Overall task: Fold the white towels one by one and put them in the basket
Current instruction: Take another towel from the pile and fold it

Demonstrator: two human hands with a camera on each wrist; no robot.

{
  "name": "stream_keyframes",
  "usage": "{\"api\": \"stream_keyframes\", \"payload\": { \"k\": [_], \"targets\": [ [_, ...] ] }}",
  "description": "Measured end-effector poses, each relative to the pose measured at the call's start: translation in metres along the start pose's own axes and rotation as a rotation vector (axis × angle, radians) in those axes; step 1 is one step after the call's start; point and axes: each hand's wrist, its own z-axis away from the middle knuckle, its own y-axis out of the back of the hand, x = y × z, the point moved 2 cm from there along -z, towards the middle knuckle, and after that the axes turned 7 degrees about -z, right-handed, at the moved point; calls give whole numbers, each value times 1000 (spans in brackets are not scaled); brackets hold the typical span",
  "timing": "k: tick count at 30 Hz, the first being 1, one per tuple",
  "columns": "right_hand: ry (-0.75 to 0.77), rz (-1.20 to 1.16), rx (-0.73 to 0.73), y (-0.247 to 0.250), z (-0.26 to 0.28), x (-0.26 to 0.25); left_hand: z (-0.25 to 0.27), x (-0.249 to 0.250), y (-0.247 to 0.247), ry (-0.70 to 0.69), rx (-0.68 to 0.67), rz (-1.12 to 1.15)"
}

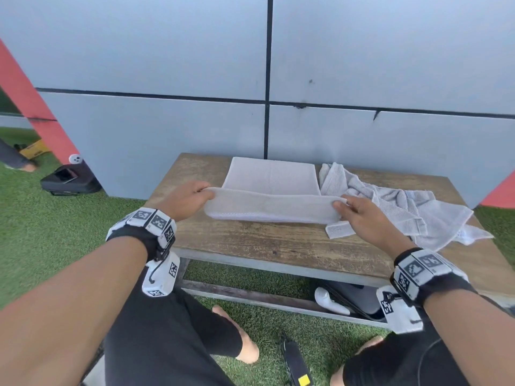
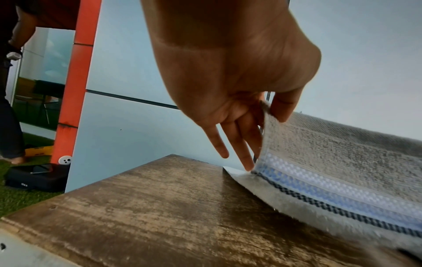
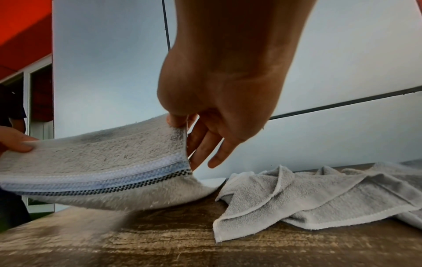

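A white towel [image 1: 271, 179] with a blue and black woven stripe [image 2: 338, 198] lies on the wooden table [image 1: 250, 240], its near edge lifted off the wood. My left hand [image 1: 192, 200] pinches the near left corner between thumb and fingers [image 2: 267, 115]. My right hand [image 1: 359, 215] pinches the near right corner [image 3: 180, 124]. The raised edge [image 3: 102, 162] spans between both hands while the far half stays flat. A second white towel [image 1: 404, 210] lies crumpled at the right [image 3: 308, 198]. No basket is in view.
A grey panelled wall [image 1: 195, 79] stands right behind the table. Artificial grass [image 1: 41, 232] surrounds it. A black case [image 1: 69, 178] lies on the grass at the left. A white object [image 1: 330, 300] and a dark item sit on the lower shelf.
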Motion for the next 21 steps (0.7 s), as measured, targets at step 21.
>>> {"api": "stream_keyframes", "payload": {
  "k": [21],
  "targets": [
    [-506,29,-482,-1,-3,18,20,-7,-25,402,-581,251]
  ]
}}
